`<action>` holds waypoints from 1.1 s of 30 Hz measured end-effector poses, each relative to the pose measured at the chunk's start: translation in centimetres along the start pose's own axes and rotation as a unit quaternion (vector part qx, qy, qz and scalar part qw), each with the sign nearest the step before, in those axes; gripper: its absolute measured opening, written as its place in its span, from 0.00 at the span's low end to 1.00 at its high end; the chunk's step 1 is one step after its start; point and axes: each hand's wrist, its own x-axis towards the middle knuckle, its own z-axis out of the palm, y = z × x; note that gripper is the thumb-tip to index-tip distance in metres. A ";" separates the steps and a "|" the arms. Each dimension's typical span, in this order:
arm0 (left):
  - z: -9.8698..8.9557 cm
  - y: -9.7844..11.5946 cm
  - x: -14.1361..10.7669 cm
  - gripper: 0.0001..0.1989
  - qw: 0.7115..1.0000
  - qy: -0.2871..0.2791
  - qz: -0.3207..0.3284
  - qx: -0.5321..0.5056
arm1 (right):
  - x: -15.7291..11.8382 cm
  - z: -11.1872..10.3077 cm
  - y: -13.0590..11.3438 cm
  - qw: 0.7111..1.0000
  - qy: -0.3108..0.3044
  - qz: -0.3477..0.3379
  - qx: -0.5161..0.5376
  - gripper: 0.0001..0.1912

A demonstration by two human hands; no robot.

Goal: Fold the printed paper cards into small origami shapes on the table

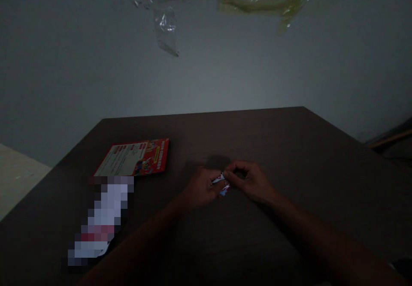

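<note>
A small printed piece [223, 189], light blue and white with some red and dark marks, is between my two hands over the middle of the table; it looks like paper or card, but its kind is unclear. My left hand [201, 187] grips it with thumb and fingers from the left. From the right, my right hand [249, 181] pinches at its upper edge with thumb and forefinger. The fingers cover much of the piece.
A red and white printed booklet or flat box [128, 159] lies on the dark table [257, 131], left of my hands. Nearer me is a pale, pixelated object [104, 217]. Behind the table stands a wall [225, 71] with yellow tape [257, 4] and clear plastic [166, 28].
</note>
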 end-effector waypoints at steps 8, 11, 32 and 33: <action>0.1 0.0 0.2 0.14 0.999 -0.007 -0.016 -0.031 | 0.1 -0.2 -0.1 1.000 -0.007 -0.026 0.007 0.08; 0.3 -0.5 0.3 0.14 0.998 -0.005 -0.021 -0.058 | 0.2 -0.5 -0.5 0.997 -0.014 -0.078 -0.026 0.06; -0.1 -0.1 0.1 0.15 0.984 0.019 0.010 -0.180 | 0.1 -0.8 0.3 0.996 0.030 0.026 0.083 0.10; -0.1 0.0 0.0 0.15 0.984 0.021 0.009 -0.176 | 0.1 -0.8 0.2 0.995 0.032 0.032 0.086 0.10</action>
